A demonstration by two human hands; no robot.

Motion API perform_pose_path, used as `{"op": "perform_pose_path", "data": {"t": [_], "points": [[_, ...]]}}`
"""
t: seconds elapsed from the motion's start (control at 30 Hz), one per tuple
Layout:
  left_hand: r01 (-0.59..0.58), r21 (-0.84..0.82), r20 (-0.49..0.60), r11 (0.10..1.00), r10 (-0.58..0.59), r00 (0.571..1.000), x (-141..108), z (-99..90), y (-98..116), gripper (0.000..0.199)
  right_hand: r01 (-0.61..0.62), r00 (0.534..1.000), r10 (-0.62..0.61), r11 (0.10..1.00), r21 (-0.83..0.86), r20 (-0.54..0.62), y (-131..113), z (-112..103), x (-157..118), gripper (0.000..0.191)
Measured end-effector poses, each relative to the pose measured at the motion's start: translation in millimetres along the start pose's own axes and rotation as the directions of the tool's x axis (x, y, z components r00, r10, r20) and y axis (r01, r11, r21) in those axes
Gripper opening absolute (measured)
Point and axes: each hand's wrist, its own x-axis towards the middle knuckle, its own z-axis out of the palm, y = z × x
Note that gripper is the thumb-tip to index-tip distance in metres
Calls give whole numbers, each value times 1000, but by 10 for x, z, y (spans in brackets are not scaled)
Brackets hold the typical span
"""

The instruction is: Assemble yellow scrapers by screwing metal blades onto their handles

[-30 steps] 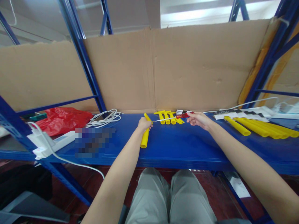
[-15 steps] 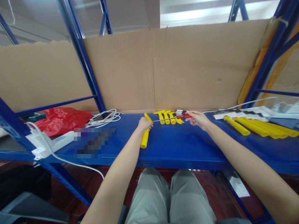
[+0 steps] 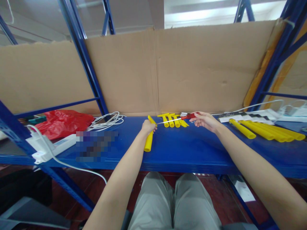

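Note:
My left hand (image 3: pixel 149 126) is closed round a yellow tube (image 3: pixel 148 142) that stands slanted at the middle of the blue shelf (image 3: pixel 187 150). In my right hand (image 3: pixel 203 121) is a screwdriver (image 3: pixel 189 116) with a red handle, gripped by the fingers. Its thin metal shaft points left, and the tip meets the tube beside my left fingers; whether it sits in a screw there is too small to tell. Behind the shaft lie several yellow T-shaped pieces (image 3: pixel 170 120) in a row, with small yellow bits (image 3: pixel 183 123) and white-and-black pieces (image 3: pixel 184 114) at their right end.
Several yellow tubes (image 3: pixel 268 130) lie at the right, by a black-and-white strip (image 3: pixel 240 118). On the left are a red plastic bag (image 3: pixel 66 123), coiled white cable (image 3: pixel 107 120) and a white power strip (image 3: pixel 57 148). A cardboard sheet (image 3: pixel 203 70) closes off the back.
The screwdriver handle has tilted up slightly, and my right hand has shifted a little up and right with its fingers loosened. My left hand and its tube stay nearly still.

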Motion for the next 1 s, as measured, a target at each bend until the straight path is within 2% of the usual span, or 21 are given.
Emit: {"op": "perform_pose_path", "data": {"t": [0.17,0.37,0.57,0.7,0.87,1.0], "points": [[2,-2,-2,1000,-2,1000,-14,-1,14,16,26,998,-29,998,-58,-51,30,-12,29,10],[7,-2,-13,1000,-7,1000,-27,3,27,13,20,996,-31,991,-134,-86,26,-5,35,24],[7,14,-11,1000,-6,1000,39,30,-20,14,-103,986,76,978,-182,-149,51,32,17,31],[6,25,-4,1000,-6,1000,57,38,-30,14,-146,980,123,979,-142,-160,38,52,3,27],[13,38,-1,999,-13,1000,47,40,-13,11,-203,968,182,973,-107,-174,-6,55,-12,40],[10,35,-2,999,-10,1000,28,40,1,10,-210,966,202,977,-38,-160,-2,40,7,41]]}}
